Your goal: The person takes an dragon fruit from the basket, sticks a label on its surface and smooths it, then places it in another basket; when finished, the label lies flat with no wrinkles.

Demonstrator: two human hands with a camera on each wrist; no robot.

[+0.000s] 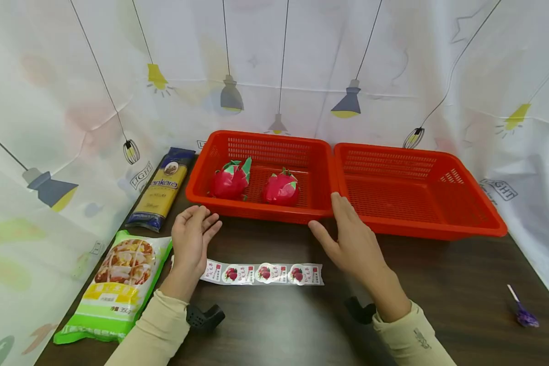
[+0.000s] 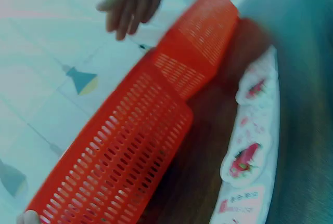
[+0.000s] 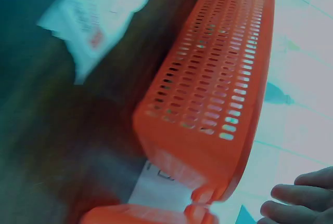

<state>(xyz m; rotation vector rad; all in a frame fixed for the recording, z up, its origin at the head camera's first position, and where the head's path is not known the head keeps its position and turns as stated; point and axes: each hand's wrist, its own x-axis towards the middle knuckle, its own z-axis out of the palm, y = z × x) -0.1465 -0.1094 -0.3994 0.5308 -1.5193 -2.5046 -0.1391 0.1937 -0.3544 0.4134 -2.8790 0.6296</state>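
Note:
Both hands hold nothing. My left hand (image 1: pixel 192 241) is near the front left of the left red basket (image 1: pixel 256 209), with its fingers loosely bent. Stretched fingers of my right hand (image 1: pixel 352 244) overlap the front rim where the two baskets meet; this hand also shows in the left wrist view (image 2: pixel 136 5). Two pink dragon fruits, one on the left (image 1: pixel 230 182) and one on the right (image 1: pixel 281 189), sit in the left basket. A strip of dragon fruit stickers (image 1: pixel 265 273) lies on the table between the hands, its left end hidden behind the left hand.
The right red basket (image 1: pixel 384 198) stands beside the left one, nothing visible in it. At left are a yellow-and-blue pasta packet (image 1: pixel 162 190) and a green-and-white food bag (image 1: pixel 119 284). A purple-wrapped lollipop (image 1: pixel 526 316) lies far right. A printed white curtain (image 1: pixel 302 61) hangs behind.

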